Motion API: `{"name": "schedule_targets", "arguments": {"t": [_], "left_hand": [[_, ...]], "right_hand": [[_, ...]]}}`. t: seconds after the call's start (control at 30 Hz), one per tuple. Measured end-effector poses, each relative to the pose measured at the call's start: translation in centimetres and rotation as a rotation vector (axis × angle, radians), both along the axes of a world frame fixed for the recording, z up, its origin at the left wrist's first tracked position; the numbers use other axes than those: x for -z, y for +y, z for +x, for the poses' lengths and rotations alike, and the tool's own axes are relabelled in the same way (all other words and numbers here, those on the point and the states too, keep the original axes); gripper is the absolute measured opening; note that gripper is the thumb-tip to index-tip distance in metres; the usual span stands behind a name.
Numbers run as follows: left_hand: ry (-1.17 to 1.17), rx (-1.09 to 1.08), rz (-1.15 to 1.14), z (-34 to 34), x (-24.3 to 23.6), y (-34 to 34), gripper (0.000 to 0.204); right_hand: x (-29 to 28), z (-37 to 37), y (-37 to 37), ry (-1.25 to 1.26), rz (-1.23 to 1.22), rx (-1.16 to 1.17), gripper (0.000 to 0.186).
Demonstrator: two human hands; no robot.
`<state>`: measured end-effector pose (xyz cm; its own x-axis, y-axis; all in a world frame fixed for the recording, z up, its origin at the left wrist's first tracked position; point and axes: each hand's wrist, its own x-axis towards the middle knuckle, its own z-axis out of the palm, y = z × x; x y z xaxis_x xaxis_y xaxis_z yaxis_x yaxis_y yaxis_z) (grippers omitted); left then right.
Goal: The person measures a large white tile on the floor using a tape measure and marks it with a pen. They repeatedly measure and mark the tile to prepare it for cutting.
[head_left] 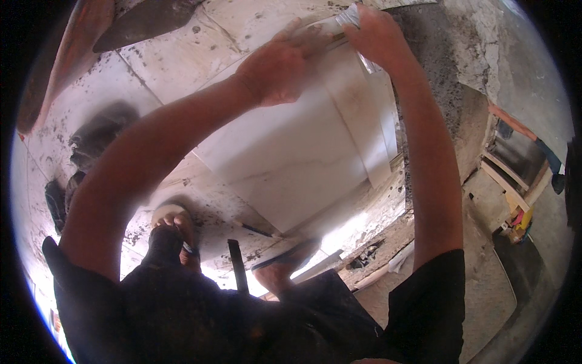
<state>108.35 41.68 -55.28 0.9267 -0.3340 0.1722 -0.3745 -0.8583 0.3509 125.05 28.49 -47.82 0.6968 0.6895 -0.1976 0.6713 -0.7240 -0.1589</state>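
A large white, faintly veined tile lies before me on the tiled floor. My left hand is over its far left part, fingers stretched toward the far edge and somewhat blurred; it holds nothing I can see. At the tile's far right corner, my right hand is closed round a shiny silver-white piece. Its kind is hard to make out, as the fingers cover part of it. Between the hands, a narrow light strip runs along the tile's far edge.
A thin dark pencil-like stick lies near my feet, beside a black bar. Dark crumpled cloth is at the left. Rough grey mortar borders the tiles at the right. Farther right stands a wooden frame with small colourful items.
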Motion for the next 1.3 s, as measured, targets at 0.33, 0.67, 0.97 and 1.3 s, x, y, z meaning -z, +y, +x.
{"name": "schedule_targets", "arguments": {"t": [0.33,0.67,0.97,1.3], "left_hand": [[0.168,0.044,0.011,0.0,-0.8,-0.2,0.061],[0.334,0.092,-0.161,-0.5,0.8,-0.6,0.079],[0.270,0.113,-0.124,-0.6,0.6,-0.5,0.077],[0.316,0.092,-0.155,-1.0,0.8,-1.0,0.079]], "right_hand": [[1.5,1.4,-1.0,-0.041,-0.209,-0.216,0.022],[0.7,0.4,-1.4,0.027,-0.091,-0.106,0.034],[1.8,0.4,-2.1,-0.075,0.021,-0.123,0.039],[3.5,1.6,-2.6,-0.113,-0.246,-0.333,0.023]]}}
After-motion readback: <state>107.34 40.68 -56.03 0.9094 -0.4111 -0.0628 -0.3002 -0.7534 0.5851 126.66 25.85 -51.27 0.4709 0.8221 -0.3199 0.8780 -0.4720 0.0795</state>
